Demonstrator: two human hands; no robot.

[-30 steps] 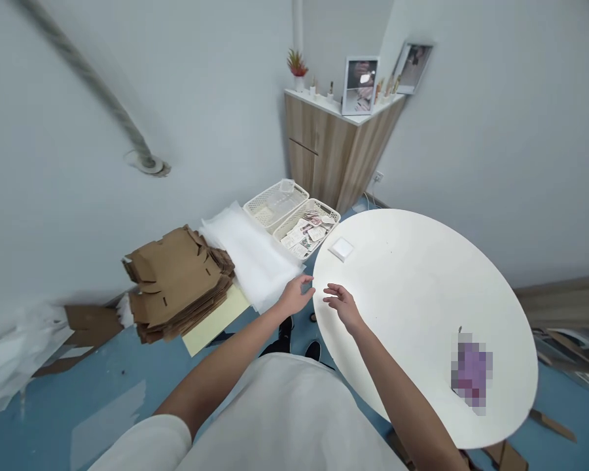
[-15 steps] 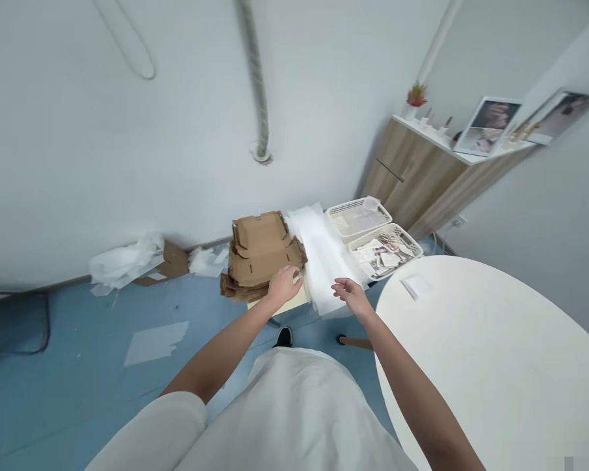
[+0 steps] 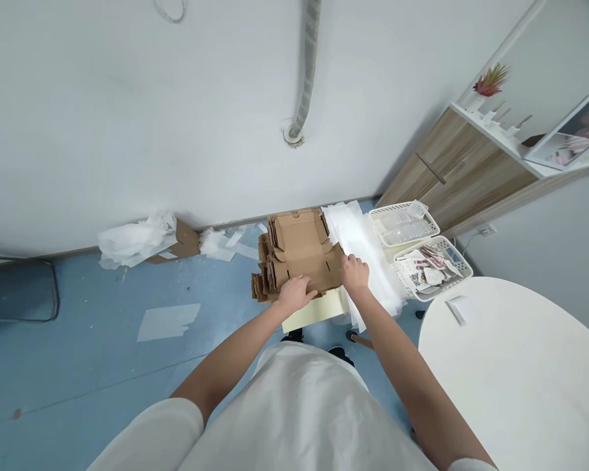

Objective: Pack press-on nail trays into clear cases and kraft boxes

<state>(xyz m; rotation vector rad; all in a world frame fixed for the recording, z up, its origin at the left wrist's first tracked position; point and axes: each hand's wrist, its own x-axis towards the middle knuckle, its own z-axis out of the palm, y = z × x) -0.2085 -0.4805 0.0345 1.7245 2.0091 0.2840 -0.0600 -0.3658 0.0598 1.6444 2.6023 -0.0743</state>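
A stack of flattened brown cardboard boxes point(image 3: 304, 239) lies on a pale yellow table top point(image 3: 314, 314), the top one spread out with its flaps showing. My left hand point(image 3: 296, 294) rests on the near edge of that top box, fingers stretched over the cardboard and thumb apart. At the right side flap, my right hand point(image 3: 355, 273) has its fingers closed on the flap's corner, which is bent up a little. Right of the stack lie white foam sheets point(image 3: 360, 229), partly under my right wrist.
Two white plastic baskets stand beyond the sheets: one with clear packaging point(image 3: 405, 226), one with printed cards point(image 3: 432, 268). A round white table point(image 3: 515, 366) fills the right. A wooden cabinet point(image 3: 451, 154) stands behind. On the left floor, an open carton point(image 3: 184, 241) lies among white wrapping point(image 3: 140, 239).
My right hand has moved from above the foam sheets to the top box's right flap and closed on it. My left hand stays at the stack's near edge. The view has shifted left.
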